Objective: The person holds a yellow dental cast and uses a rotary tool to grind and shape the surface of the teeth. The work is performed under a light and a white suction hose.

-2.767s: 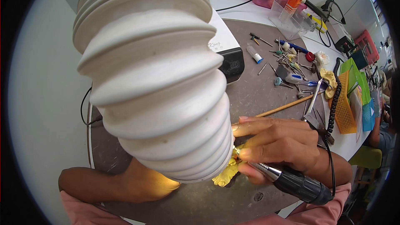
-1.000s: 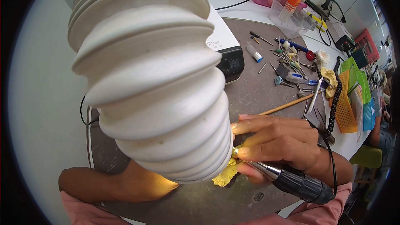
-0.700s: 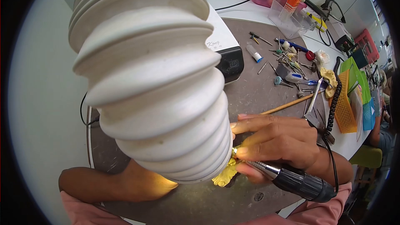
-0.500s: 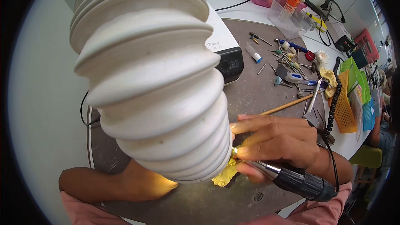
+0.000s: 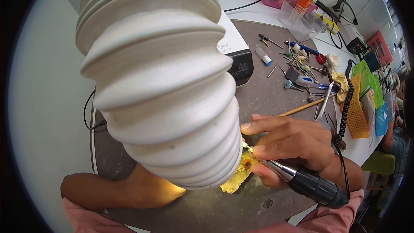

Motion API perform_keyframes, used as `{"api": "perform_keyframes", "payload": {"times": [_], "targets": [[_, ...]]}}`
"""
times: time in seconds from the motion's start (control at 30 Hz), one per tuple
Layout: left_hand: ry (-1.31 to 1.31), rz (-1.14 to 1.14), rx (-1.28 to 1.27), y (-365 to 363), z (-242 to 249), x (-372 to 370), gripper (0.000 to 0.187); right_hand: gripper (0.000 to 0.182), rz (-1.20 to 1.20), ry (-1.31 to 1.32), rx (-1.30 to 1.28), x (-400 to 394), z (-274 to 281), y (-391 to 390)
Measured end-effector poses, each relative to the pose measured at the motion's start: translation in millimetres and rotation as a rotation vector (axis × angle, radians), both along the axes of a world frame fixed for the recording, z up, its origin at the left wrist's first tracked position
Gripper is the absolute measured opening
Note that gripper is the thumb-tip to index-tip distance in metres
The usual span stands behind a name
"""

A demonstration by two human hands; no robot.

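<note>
My right hand [image 5: 297, 142] grips a black and silver rotary handpiece [image 5: 317, 187] like a pen. The handpiece's slim tip points up-left toward the lower end of a white corrugated hose [image 5: 168, 99]. Just below the tip lies a yellow lumpy piece [image 5: 235, 181], which looks like a dental cast, with a small orange-brown spot on it. The hose covers much of this piece. My left hand [image 5: 159, 190] reaches in under the hose from the left; its fingers are hidden, so what they touch does not show. Warm light falls on it.
Several burs and small tools [image 5: 302, 62] lie scattered at the back right, near a capped vial [image 5: 263, 56] and a wooden stick [image 5: 302, 108]. A white box [image 5: 239, 62] stands behind the hose. Orange and green baskets [image 5: 357, 110] line the right edge, beside a coiled black cord [image 5: 347, 99].
The handpiece tip and right fingers have shifted slightly, showing more of the yellow piece and its orange-brown spot. In the view, the hose sits a little farther right. The left hand looks nearly still.
</note>
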State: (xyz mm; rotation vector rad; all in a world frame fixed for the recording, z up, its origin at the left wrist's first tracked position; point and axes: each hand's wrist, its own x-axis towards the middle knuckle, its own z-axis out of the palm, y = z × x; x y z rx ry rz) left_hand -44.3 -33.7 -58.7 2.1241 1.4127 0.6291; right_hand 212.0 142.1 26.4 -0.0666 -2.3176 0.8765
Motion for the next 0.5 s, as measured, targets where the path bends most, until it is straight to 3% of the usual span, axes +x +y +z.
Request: {"api": "perform_keyframes", "payload": {"times": [0.07,0.1,0.17,0.2,0.3,0.37,0.5], "targets": [[0.305,-0.080,0.491,-2,-70,-12,0.034,0.033,-0.025,0.022,-0.003,0,1,-1],[0.306,-0.078,0.492,1,-43,-5,0.034,0.033,-0.023,0.023,-0.001,0,0,-2],[-0.089,0.134,0.119,15,38,18,0.037,0.033,-0.036,0.070,0.020,-1,-3,-3],[-0.089,0.136,0.121,18,37,18,0.037,0.033,-0.034,0.070,0.021,-1,-2,-4],[-0.544,0.260,-0.410,27,17,17,0.039,0.033,-0.033,0.076,0.045,-2,-2,-6],[-0.842,0.334,-0.768,34,13,18,0.041,0.019,-0.017,0.167,0.006,-6,-4,-7],[-0.819,0.379,-0.725,36,56,26,0.042,0.019,-0.011,0.169,0.036,-6,-5,-8]]}}
